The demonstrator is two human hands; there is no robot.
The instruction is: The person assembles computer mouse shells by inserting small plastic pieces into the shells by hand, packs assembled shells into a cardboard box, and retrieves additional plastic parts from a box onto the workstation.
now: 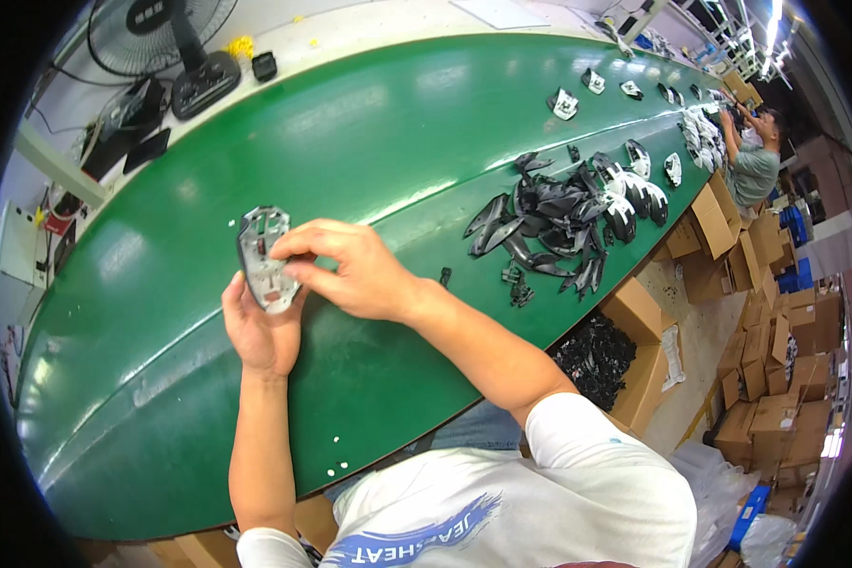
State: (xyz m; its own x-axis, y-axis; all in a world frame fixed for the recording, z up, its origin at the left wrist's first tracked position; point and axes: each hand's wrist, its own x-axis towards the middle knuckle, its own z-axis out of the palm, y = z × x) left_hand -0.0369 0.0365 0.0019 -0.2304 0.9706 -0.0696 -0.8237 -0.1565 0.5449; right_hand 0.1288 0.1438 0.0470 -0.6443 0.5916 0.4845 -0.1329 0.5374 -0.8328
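Note:
My left hand (263,331) holds up a computer mouse shell (267,276), pale grey inside with a black rim and cut-outs. It is gripped from below, above the green table. My right hand (355,270) reaches across from the right, thumb and forefinger pinched together over the inside of the shell. Whatever those fingertips hold is too small or hidden to name. To the right of my hands lies a heap of curved black plastic pieces (554,204), with black-and-white shells (620,208) at its right side. A small black part (445,276) rests nearer my right forearm.
A green work table (379,114) curves across the view. A black fan (204,80) stands beyond its far left edge. More shells (563,104) lie at the back right, towards a co-worker (755,161). Below the right edge is a cardboard box (639,379) of black parts.

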